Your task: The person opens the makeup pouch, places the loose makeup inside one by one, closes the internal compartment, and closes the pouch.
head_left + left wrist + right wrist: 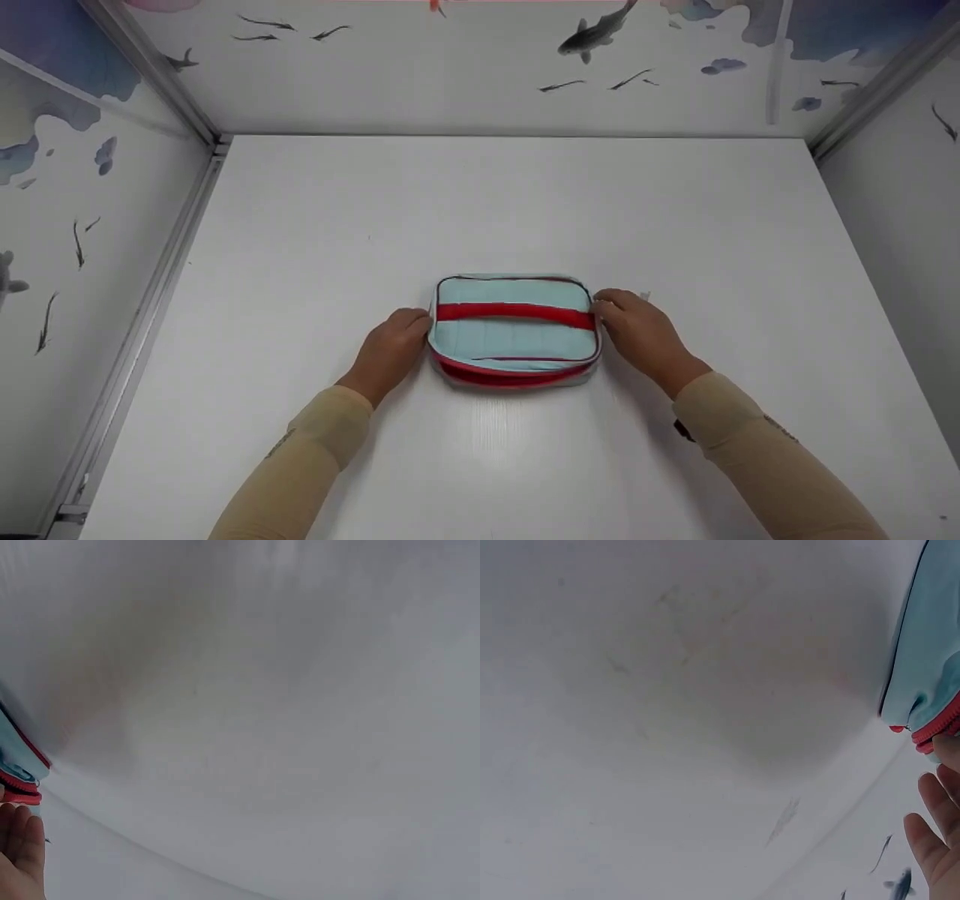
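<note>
A light-blue zippered pouch [525, 343] with dark piping lies flat on the white table, a red strap handle [514, 311] across its top. Its red-trimmed front edge [517, 377] gapes a little. At the pouch's left end, my left hand [390, 351] pinches the side by the upper edge. My right hand [646, 335] grips the opposite end near the strap. The right wrist view has the thumb on the red zipper [939, 722], with the other fingers spread below. In the left wrist view, only part of the left hand [22, 855] shows beside the red zipper edge.
White panels printed with fish and blue washes enclose the table [510, 195] at the back [480, 75] and both sides. A metal rail [142, 330] runs along the left edge. Faint smudges mark the tabletop in the right wrist view.
</note>
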Available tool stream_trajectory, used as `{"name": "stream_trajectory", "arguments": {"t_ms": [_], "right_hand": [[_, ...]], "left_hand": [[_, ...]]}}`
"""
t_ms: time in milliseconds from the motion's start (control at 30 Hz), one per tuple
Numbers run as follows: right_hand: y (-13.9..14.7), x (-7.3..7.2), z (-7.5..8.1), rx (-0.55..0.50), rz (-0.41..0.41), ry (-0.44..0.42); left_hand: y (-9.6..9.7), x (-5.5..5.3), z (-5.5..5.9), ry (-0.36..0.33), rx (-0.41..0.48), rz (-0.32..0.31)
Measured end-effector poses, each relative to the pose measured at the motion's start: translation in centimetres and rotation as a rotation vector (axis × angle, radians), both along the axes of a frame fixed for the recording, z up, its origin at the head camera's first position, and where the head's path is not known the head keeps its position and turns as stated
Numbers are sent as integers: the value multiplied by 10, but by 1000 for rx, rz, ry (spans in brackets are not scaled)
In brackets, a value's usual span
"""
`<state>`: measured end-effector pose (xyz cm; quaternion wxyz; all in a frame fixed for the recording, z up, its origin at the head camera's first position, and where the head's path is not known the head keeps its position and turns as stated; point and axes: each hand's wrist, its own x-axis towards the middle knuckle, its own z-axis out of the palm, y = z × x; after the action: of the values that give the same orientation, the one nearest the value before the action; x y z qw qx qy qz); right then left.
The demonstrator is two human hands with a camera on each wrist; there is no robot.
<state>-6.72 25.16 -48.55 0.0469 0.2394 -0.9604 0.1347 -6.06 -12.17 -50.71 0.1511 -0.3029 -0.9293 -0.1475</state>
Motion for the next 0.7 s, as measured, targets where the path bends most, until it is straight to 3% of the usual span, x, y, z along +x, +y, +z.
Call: {"name": "stream_trajectory", "arguments": {"t_ms": [233,433,533,700], "right_hand": [[3,0,-4,-35,-14,4],[7,-4,-3,-86,-86,-64],[10,-9,-1,-110,-128,-121],[12,-18,4,-132,-174,-214]], "left_hand": [[1,-6,10,-47,12,32],[10,-21,27,-96,70,88],[20,-31,39,-183,86,119],[41,-48,60,-416,66,181]]}}
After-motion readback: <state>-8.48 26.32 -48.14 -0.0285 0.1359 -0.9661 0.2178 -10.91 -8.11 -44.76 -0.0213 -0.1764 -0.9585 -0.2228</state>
